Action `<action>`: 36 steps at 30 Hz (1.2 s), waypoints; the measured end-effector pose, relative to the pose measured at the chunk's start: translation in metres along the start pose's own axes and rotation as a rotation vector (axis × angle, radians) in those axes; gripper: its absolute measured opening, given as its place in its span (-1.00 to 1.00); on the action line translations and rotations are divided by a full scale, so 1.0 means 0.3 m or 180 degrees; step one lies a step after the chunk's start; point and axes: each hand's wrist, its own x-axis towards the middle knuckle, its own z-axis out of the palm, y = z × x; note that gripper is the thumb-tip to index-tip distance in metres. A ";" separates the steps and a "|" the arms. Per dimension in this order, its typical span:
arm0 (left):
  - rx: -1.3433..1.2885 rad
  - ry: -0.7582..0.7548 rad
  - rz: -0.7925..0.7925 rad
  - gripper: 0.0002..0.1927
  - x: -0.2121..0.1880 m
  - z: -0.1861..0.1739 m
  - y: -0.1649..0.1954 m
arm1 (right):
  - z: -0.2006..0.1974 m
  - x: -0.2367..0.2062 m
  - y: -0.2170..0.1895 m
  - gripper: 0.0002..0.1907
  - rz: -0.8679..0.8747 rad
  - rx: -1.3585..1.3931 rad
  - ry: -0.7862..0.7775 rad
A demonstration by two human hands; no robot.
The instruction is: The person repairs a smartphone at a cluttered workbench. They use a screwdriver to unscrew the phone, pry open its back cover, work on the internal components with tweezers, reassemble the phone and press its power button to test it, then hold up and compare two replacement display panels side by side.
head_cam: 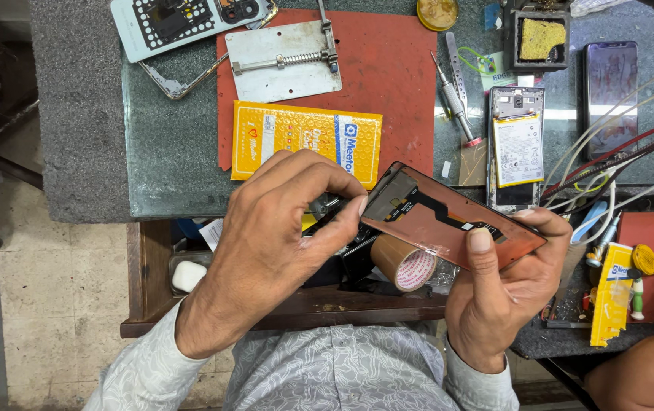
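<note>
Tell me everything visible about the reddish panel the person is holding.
The panel is a flat, thin, oblong phone screen part seen from its back: copper-red, glossy, with a black flex strip running along its middle. It is tilted, held over the open drawer just above a tape roll. The right hand cradles its lower right end, thumb pressed on the face. The left hand pinches its upper left corner with thumb and forefinger.
</note>
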 end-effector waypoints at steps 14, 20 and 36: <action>0.0347 0.0196 0.0249 -0.81 0.013 -0.019 -0.049 | -0.013 0.020 0.017 -0.60 0.0363 0.0181 -0.0071; 0.0767 0.0133 -0.0404 -0.79 0.022 -0.030 -0.069 | -0.008 0.041 0.022 -0.60 0.0706 0.0398 -0.0147; -0.0060 0.0209 -0.0301 -0.86 0.031 0.025 -0.049 | 0.008 -0.013 0.028 -0.57 -0.0259 -0.1075 0.0054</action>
